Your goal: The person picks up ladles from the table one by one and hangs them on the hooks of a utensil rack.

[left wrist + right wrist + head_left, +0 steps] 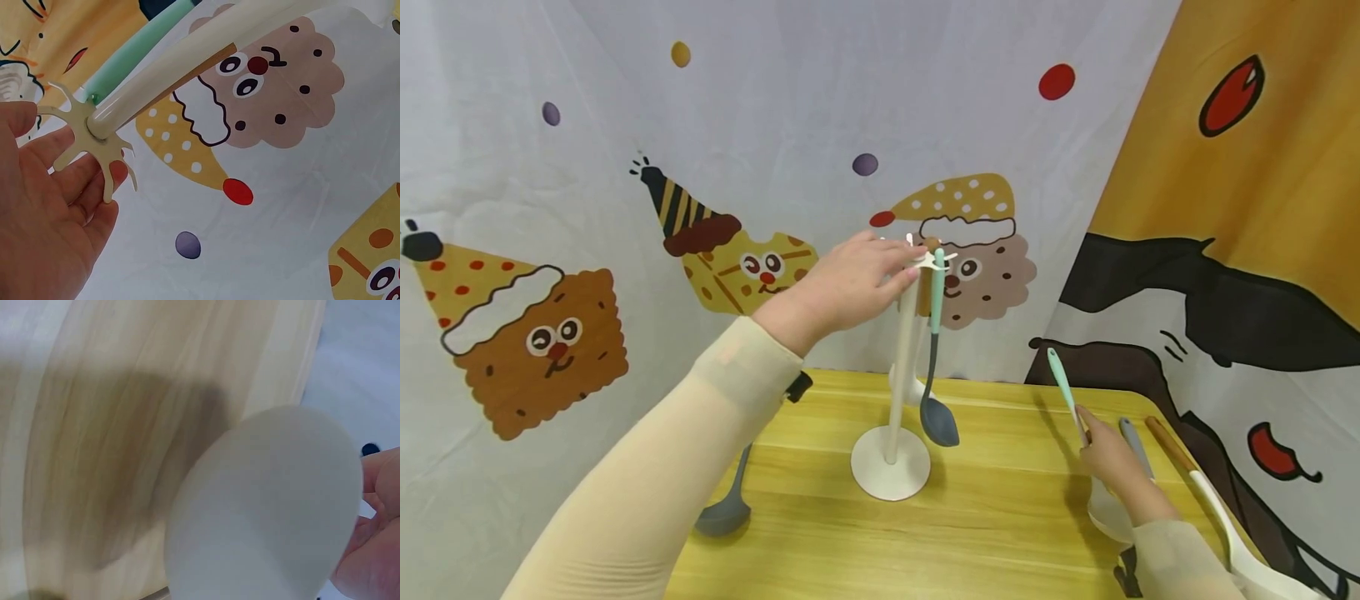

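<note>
A white utensil stand (891,462) with a round base rises from the table. My left hand (861,283) holds its hooked top (87,134), with thumb and fingers around the hooks. A ladle (938,421) with a mint handle and dark grey bowl hangs from the stand's right side. Behind the pole hangs a white-headed utensil (913,390) with a brown handle. My right hand (1112,462) grips a white spoon (269,506) by its mint-tipped handle (1060,375), its tip pointing up. The spoon's broad oval head is below the hand.
A grey ladle (726,510) lies on the wooden table (820,550) at the left, partly behind my left sleeve. Along the right edge lie a grey-handled utensil (1135,442) and a white utensil with a brown handle (1217,508). A printed cloth (790,108) hangs behind.
</note>
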Tool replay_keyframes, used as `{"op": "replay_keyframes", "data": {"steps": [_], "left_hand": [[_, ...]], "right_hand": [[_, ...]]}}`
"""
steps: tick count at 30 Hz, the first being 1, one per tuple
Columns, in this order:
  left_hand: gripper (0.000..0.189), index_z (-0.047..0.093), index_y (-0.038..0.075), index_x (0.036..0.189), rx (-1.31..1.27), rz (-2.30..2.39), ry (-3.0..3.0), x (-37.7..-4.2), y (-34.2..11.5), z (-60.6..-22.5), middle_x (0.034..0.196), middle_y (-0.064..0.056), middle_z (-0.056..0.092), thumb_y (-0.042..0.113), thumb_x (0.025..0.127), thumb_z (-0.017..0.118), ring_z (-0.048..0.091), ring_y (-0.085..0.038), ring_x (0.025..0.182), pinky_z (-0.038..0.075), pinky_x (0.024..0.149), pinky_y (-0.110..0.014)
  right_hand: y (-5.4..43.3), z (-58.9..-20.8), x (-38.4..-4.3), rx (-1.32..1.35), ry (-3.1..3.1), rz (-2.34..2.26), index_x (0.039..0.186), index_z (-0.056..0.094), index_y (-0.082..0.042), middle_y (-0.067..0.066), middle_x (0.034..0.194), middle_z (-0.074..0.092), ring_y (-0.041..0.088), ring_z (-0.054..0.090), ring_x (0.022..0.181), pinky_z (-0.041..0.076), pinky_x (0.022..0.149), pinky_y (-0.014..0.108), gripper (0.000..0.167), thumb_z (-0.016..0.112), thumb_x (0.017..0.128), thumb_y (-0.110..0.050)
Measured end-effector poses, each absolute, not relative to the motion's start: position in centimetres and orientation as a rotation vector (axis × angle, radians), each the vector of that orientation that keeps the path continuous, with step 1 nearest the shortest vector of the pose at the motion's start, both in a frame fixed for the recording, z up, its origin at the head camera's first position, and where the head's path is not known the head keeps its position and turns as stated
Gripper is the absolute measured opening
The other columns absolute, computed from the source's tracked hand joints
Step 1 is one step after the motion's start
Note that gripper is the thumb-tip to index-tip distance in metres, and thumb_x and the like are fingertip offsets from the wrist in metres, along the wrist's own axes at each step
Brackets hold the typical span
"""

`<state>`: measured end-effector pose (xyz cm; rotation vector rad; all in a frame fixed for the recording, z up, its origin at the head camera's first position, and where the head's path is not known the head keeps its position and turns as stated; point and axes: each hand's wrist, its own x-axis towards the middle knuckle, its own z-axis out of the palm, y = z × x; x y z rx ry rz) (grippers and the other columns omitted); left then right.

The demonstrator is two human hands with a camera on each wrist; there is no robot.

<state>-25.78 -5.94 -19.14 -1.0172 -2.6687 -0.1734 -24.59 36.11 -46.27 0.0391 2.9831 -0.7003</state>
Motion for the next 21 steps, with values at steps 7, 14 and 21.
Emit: {"op": "replay_keyframes", "data": {"steps": [7, 14, 21], "left_hand": [[0.046, 0.038, 0.024, 0.146, -0.992, -0.170, -2.660, -25.8, -5.8, -19.3, 0.146, 0.004, 0.043, 0.038, 0.103, 0.033, 0.034, -0.016, 0.139, 0.013, 0.119, -0.036], [0.046, 0.039, 0.023, 0.145, -0.978, -0.179, -2.639, -25.8, -5.5, -19.5, 0.145, 0.004, 0.044, 0.038, 0.103, 0.033, 0.035, -0.018, 0.138, 0.016, 0.118, -0.036], [0.046, 0.040, 0.024, 0.145, -0.963, -0.163, -2.633, -25.8, -5.6, -19.4, 0.145, 0.005, 0.045, 0.040, 0.103, 0.031, 0.035, -0.016, 0.138, 0.016, 0.119, -0.034]], "right_hand": [[34.1, -45.5, -24.4, -0.085, 3.155, -0.692, 0.148, 0.023, 0.001, 0.024, 0.099, 0.056, 0.025, 0.053, 0.075, 0.042, 0.058, 0.032, 0.070, 0.054, 0.085, 0.005], [32.1, -44.2, -24.2, -0.145, 3.245, -0.751, 0.151, 0.023, -0.009, 0.020, 0.100, 0.056, 0.022, 0.053, 0.073, 0.043, 0.058, 0.031, 0.073, 0.055, 0.087, 0.004], [30.5, -43.2, -23.9, -0.216, 3.299, -0.801, 0.150, 0.026, -0.011, 0.017, 0.100, 0.055, 0.023, 0.056, 0.077, 0.046, 0.061, 0.033, 0.073, 0.057, 0.086, 0.005]]}}
